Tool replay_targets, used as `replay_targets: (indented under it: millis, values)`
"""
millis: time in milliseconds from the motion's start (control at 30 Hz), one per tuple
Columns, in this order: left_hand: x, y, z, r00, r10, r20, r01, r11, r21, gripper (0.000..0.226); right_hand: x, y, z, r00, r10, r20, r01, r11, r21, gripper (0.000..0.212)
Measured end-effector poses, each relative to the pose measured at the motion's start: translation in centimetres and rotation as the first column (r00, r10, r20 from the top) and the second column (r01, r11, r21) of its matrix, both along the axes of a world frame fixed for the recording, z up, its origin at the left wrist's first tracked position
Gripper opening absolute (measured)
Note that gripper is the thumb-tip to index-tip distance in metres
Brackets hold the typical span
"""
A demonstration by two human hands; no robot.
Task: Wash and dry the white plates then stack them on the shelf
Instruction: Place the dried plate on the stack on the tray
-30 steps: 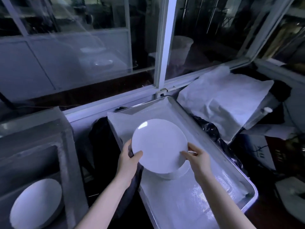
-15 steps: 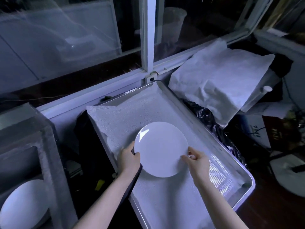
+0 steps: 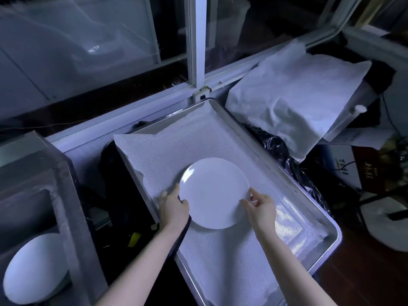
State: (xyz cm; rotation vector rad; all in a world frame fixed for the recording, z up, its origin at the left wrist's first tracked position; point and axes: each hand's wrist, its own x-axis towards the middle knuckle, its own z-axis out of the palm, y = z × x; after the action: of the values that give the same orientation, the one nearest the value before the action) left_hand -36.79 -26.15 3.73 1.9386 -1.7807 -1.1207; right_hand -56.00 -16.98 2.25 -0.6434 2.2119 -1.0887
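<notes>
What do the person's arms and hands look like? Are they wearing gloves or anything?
No gloves. The left hand and right hand are bare. The left forearm and right forearm are bare too, down to the picture's edge, so no sleeves show. I see no watch, bracelet or ring, though the light is dim.

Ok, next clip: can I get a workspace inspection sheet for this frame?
Surface: metal tray lined with a white mesh liner.
Job's things: white plate over the liner, contact unclear; second plate in a grey compartment, lower left.
Clutter: crumpled white sheet and black bag right of the tray.
Hands: left hand grips the white plate's left rim; right hand pinches its right rim.
Cables: thin wire along the sill, left.
Surroundings: window frame behind the tray, dark glass.
</notes>
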Motion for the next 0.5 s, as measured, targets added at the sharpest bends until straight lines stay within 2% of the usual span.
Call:
replay_targets:
  millis: [67,133,200,267,300,367,433,500]
  values:
    - [0.2,-0.2,0.2,1.0,-0.002,-0.016,0.002,1.0,0.011,0.061,-0.1,0.0,-0.1,0.999,-0.003,0.041,0.002,1.0,0.017,0.02]
    - [0.8,-0.2,0.7,0.995,0.01,-0.1,-0.008,1.0,0.022,0.059,0.1,0.2,0.0,0.999,-0.033,0.02,0.032,0.998,0.052,0.041]
    - [1.9,0.2,1.4,0.976,0.039,-0.215,-0.044,0.999,-0.02,0.053,1.4,0.6,1.0,0.992,-0.001,-0.126,0.003,1.0,0.017,0.055]
    - [3.6,0.7,2.3,0.95,0.055,-0.307,-0.096,0.988,-0.119,0.041,3.9,0.8,2.8,0.967,0.121,-0.225,-0.145,0.985,-0.093,0.05]
    - [4.5,1.0,2.9,0.936,0.05,-0.35,-0.118,0.977,-0.177,0.036,5.4,0.8,3.8,0.947,0.229,-0.227,-0.265,0.953,-0.144,0.046]
    - [6.8,1.4,4.2,0.904,0.013,-0.428,-0.141,0.953,-0.268,0.033,9.2,0.6,5.8,0.851,0.501,-0.158,-0.524,0.83,-0.188,0.041]
    - [9.5,1.8,5.8,0.871,-0.019,-0.49,-0.168,0.927,-0.335,0.031,13.2,0.0,7.3,0.664,0.74,-0.112,-0.746,0.644,-0.169,0.046]
    - [12.7,2.1,7.5,0.85,-0.024,-0.526,-0.222,0.889,-0.4,0.03,17.2,-0.8,8.1,0.5,0.853,-0.148,-0.866,0.49,-0.104,0.056]
